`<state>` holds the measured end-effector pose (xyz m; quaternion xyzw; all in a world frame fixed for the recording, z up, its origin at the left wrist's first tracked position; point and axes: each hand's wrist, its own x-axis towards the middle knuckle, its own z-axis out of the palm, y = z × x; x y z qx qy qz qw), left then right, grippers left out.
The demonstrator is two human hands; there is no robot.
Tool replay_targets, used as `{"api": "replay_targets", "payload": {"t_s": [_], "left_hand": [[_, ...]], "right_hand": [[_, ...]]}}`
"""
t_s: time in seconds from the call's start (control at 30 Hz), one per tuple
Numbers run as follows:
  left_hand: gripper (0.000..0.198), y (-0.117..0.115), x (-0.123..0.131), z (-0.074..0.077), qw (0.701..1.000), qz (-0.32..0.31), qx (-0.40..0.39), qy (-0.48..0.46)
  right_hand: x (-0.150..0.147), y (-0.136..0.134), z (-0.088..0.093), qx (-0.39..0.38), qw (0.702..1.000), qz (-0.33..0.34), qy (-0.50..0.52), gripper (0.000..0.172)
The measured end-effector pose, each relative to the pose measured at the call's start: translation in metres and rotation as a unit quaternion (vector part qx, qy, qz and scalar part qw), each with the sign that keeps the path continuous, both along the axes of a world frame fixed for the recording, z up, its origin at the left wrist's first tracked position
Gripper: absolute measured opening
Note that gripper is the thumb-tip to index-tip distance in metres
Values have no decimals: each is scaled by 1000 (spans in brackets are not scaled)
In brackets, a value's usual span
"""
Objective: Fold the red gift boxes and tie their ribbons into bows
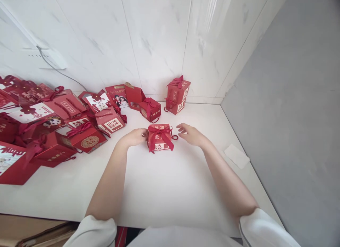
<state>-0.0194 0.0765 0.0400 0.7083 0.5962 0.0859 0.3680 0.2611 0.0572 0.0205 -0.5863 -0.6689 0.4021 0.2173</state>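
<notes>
A small red gift box (157, 128) with a dark-red ribbon bow stands in front of me on the white table. It has gold and white panels with Chinese characters and a dark-red cord loop at each side. My left hand (135, 136) is at its left side, fingers curled in against the box and partly hidden. Just right of the box, apart from it, my right hand (190, 134) is open, its fingers pointing toward the right cord loop and holding nothing.
Many red gift boxes (89, 138) crowd the table's left side. Two stacked boxes (178, 94) stand by the tiled wall, with another bowed box (151, 109) left of them. A white paper (237, 156) lies at right, beside a grey panel (289, 108). Cardboard (29, 230) shows below the front edge.
</notes>
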Motion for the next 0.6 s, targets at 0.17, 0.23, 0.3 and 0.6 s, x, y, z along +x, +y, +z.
{"api": "replay_targets", "payload": {"t_s": [0.17,0.23,0.3,0.6], "left_hand": [[22,3,4,-3,994,-18,-47,-100],[19,2,0,3,988,15,-51,-142],[18,0,-8,10,978,60,-60,-193],[26,-7,-46,26,955,102,-41,-276]], "right_hand": [[-20,11,-29,-20,998,16,53,8],[-17,14,-29,-35,996,22,78,5],[-7,16,-24,-46,992,30,113,12],[36,14,2,-125,936,6,328,33]]}}
